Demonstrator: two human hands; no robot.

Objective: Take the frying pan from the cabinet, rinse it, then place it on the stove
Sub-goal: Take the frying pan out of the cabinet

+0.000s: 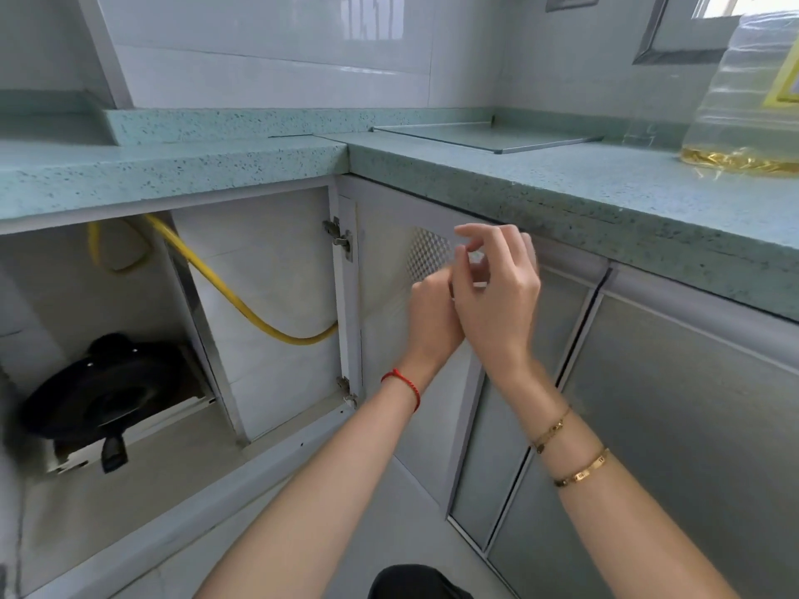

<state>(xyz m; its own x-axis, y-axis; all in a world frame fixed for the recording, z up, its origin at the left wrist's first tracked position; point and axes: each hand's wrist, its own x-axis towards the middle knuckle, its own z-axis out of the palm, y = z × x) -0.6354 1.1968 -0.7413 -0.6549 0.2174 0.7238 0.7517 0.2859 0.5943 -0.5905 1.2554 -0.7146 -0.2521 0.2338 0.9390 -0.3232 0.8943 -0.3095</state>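
**A:** Where the open white cabinet shows its interior, we find the round black frying pan low at the left. It appears to sit tilted, with its short black handle pointing out toward us.

**B:** And our hands?

**A:** Both are raised before the pale, swung-open cabinet door, well apart from the pan. The right hand holds nothing, its fingers loosely curled. The left hand, with a red string at the wrist, is half hidden behind the right, so we cannot tell its grip.

**B:** How do we expect the pan to handle?

**A:** We judge it stiff, fairly heavy and not fragile. The dark surface will likely turn slippery once rinsed. The handle is the natural hold, since it faces the opening. A second hand under the rim would steady the weight as the pan clears the cabinet frame.

**B:** Is any writing legible?

**A:** None. The clear plastic oil bottle on the speckled green countertop bears a yellow label, but the frame edge cuts it off and we can read nothing on it. We see no brand on the pan.
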